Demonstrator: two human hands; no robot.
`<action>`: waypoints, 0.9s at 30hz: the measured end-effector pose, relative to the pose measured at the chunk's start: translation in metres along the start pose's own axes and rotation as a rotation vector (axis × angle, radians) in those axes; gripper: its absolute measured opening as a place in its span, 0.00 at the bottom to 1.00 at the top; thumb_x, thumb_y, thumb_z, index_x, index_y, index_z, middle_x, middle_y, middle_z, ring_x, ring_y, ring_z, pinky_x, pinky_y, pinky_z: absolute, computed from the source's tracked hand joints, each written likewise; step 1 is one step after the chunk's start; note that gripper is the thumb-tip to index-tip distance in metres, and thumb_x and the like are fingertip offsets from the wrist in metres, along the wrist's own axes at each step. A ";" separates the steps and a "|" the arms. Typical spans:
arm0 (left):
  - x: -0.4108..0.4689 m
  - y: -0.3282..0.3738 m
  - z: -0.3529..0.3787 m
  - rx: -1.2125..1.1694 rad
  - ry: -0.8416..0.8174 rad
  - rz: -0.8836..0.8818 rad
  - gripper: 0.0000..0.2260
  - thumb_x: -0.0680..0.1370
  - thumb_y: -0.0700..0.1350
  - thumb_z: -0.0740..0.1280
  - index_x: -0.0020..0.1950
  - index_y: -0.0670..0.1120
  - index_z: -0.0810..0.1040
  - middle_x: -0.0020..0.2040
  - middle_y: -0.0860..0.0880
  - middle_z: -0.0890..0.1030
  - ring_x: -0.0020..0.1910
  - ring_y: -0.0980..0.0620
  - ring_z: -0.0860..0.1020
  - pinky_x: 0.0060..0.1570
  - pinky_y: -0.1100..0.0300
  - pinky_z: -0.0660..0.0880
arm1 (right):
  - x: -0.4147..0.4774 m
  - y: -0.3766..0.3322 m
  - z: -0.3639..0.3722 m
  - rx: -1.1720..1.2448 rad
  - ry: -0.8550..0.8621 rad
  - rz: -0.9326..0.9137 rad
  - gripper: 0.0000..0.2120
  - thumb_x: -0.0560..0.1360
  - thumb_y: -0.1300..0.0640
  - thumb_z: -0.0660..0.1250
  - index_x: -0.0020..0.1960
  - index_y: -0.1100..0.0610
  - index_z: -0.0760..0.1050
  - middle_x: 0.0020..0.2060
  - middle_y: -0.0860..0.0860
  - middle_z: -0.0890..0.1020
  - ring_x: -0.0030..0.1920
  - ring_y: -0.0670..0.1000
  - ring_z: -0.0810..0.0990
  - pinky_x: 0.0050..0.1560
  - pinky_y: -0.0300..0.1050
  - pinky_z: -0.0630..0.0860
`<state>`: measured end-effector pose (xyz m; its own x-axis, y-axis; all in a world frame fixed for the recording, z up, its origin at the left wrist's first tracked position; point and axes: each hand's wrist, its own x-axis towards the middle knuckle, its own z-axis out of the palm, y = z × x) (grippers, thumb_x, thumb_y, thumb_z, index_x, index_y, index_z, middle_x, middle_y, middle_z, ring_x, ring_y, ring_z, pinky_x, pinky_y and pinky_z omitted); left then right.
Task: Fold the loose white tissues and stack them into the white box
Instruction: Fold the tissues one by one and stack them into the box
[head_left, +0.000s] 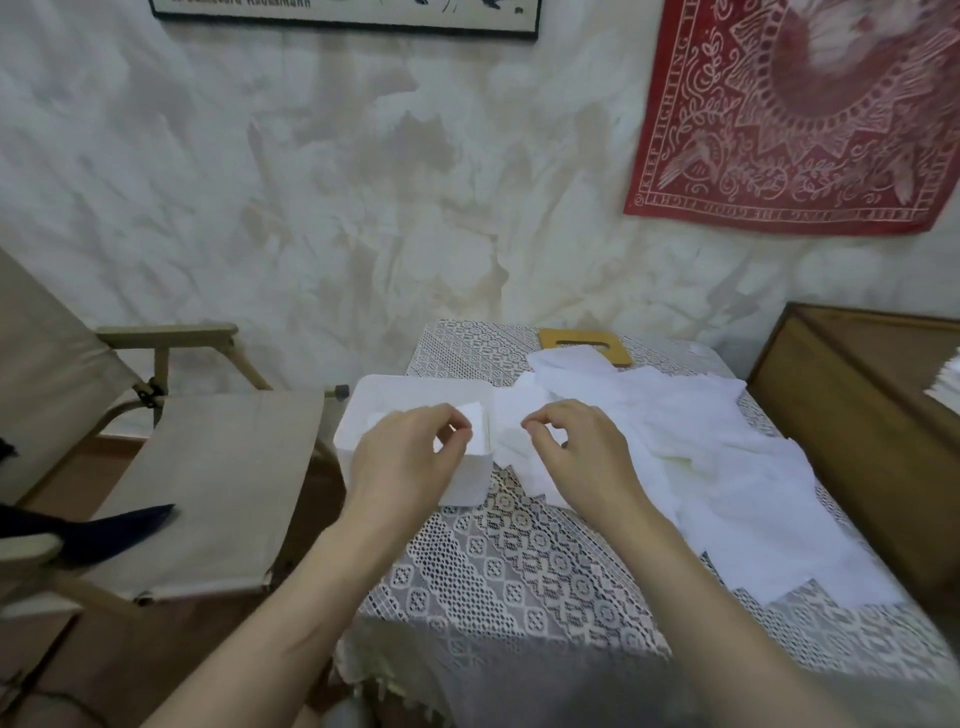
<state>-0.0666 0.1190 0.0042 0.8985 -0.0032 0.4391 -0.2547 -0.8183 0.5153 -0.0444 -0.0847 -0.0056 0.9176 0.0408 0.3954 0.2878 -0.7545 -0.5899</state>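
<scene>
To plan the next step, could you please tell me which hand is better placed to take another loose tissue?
Probably the right hand: it hovers at the edge of the pile of loose white paper tissues, while the left hand pinches a small white tissue over the open white plastic box.

What I can't make out from my seat

My left hand (410, 457) covers the near side of the open white plastic box (347, 436). The thin white tissue (475, 415) I pinch between it and my right hand (576, 447) melts into glare, its edges lost. At 1 o'clock the loose white tissue pile (727, 493) buries part of a tan wooden slotted lid (548, 338). At 12 o'clock a black-framed print (343, 15) and at 2 a red patterned wall cloth (800, 114) run off the frame, their lettering smeared.
</scene>
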 end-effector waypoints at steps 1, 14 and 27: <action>-0.003 0.008 0.005 0.001 -0.020 0.000 0.05 0.83 0.52 0.65 0.53 0.56 0.82 0.46 0.61 0.82 0.46 0.55 0.78 0.44 0.55 0.72 | -0.005 0.006 -0.004 -0.008 -0.009 0.013 0.10 0.82 0.51 0.63 0.55 0.48 0.83 0.55 0.42 0.82 0.59 0.47 0.76 0.58 0.49 0.75; -0.023 0.067 0.088 0.030 -0.154 0.072 0.10 0.83 0.54 0.64 0.62 0.56 0.81 0.53 0.58 0.85 0.47 0.57 0.82 0.48 0.56 0.78 | -0.040 0.086 -0.031 -0.242 -0.151 0.113 0.14 0.81 0.49 0.63 0.64 0.49 0.79 0.63 0.46 0.79 0.64 0.52 0.73 0.60 0.47 0.72; -0.008 0.048 0.131 0.037 -0.216 0.070 0.11 0.82 0.53 0.66 0.63 0.54 0.81 0.56 0.55 0.83 0.49 0.55 0.80 0.45 0.57 0.74 | -0.021 0.102 -0.015 -0.344 -0.072 0.074 0.12 0.83 0.53 0.60 0.62 0.49 0.80 0.56 0.47 0.81 0.58 0.53 0.74 0.50 0.47 0.71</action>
<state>-0.0388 0.0041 -0.0712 0.9360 -0.1802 0.3025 -0.3090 -0.8324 0.4601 -0.0380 -0.1728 -0.0633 0.9530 0.0150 0.3025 0.1222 -0.9329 -0.3387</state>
